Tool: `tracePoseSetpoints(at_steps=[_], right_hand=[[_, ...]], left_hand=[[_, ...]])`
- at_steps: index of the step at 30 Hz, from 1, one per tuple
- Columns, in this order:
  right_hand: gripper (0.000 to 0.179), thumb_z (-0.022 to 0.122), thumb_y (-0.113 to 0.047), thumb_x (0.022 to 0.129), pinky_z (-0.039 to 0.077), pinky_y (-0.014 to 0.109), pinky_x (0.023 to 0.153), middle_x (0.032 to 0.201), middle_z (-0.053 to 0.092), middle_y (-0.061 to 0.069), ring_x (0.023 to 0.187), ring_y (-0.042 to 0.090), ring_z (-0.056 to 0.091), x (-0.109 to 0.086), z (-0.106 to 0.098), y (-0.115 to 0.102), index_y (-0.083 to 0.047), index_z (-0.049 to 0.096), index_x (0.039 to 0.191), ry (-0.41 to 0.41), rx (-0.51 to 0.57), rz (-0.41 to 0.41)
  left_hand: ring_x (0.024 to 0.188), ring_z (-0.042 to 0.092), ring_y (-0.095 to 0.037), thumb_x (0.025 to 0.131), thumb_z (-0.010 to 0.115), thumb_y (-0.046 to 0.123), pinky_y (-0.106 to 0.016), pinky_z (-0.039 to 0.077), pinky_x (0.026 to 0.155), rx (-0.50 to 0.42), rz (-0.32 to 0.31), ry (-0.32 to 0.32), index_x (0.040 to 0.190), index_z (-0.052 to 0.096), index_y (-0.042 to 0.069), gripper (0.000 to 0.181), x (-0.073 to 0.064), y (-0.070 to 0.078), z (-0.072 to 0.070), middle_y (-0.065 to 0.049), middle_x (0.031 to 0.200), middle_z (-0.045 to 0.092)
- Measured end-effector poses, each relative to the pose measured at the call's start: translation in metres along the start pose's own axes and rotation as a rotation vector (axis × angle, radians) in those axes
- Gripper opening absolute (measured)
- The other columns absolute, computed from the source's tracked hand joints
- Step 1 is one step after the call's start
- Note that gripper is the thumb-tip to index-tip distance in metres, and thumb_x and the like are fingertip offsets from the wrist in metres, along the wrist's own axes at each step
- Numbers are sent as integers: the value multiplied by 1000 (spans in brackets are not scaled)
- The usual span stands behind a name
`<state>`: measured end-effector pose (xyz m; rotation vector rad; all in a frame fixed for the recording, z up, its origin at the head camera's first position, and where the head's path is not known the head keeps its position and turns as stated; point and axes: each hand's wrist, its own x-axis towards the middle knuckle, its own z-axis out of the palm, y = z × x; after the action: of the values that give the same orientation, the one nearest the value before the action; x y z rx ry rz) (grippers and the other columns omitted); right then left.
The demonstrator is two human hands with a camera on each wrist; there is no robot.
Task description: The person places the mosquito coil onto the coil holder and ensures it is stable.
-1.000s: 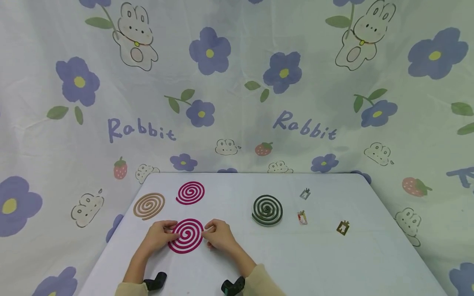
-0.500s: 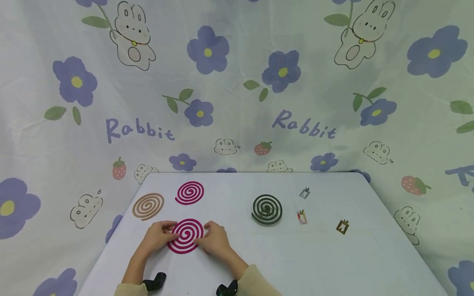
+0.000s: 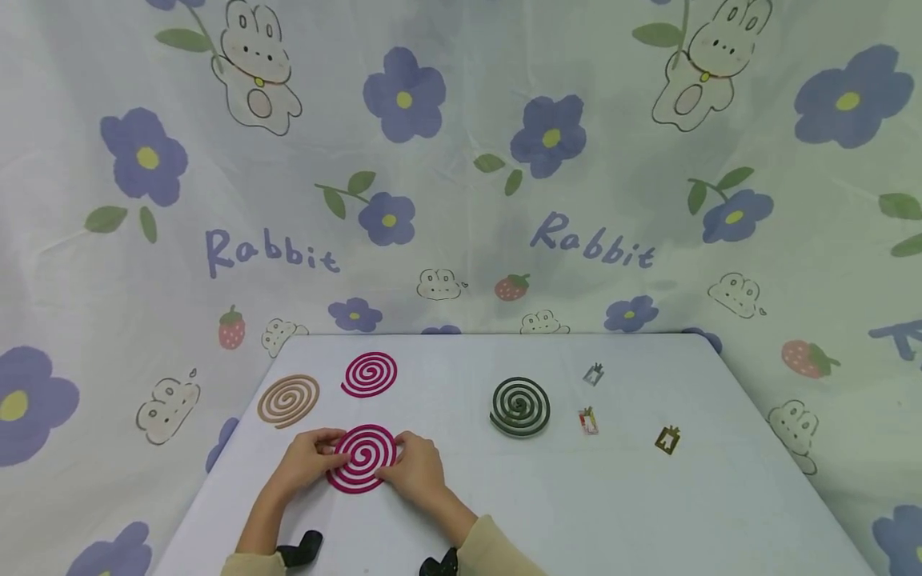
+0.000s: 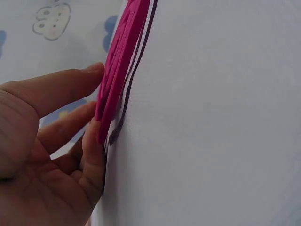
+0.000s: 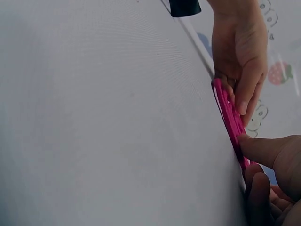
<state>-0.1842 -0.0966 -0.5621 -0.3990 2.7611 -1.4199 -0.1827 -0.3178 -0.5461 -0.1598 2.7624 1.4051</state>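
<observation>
A magenta mosquito coil [image 3: 365,459] lies between both hands near the table's front left, and its thick edge shows in the left wrist view. My left hand [image 3: 308,460] pinches its left side, thumb on the upper face and fingers at the rim. On the opposite side my right hand [image 3: 419,470] grips the coil, thumb on top and fingers by the edge. In the right wrist view both hands meet the same magenta coil [image 5: 229,120]. A narrow dark line runs beside it in the left wrist view. Whether the coil touches the table there, I cannot tell.
Behind lie a second magenta coil [image 3: 370,374] and a tan coil [image 3: 289,401]. A dark green coil [image 3: 519,408] is right of centre. Three small metal pieces, silver [image 3: 594,374], patterned [image 3: 588,421] and gold [image 3: 667,440], are spread across the right of the white table [image 3: 576,512].
My right hand has moved slightly left, and its thumb now lies over the coil's near right side instead of at its outer edge. The left hand stays in place.
</observation>
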Motion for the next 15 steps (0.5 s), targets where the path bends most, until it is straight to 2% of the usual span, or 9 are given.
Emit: tracePoseSetpoints(at_steps=[8, 15], right_hand=[[49, 88, -28, 70, 38, 21, 47, 57, 49, -15, 50, 1, 44, -1, 1, 4, -6, 66, 108, 18, 27, 0], [43, 90, -29, 66, 42, 24, 62, 78, 55, -9, 70, 5, 47, -1, 2, 5, -9, 67, 98, 85, 71, 27]], left_hand=[[80, 65, -19, 77, 83, 10, -27, 53, 61, -115, 3, -22, 119, 63, -3, 48, -2, 0, -2, -12, 98, 68], [82, 64, -20, 77, 82, 6, -29, 54, 63, -185, -5, -48, 124, 60, -1, 52, -1, 0, 2, -13, 97, 68]])
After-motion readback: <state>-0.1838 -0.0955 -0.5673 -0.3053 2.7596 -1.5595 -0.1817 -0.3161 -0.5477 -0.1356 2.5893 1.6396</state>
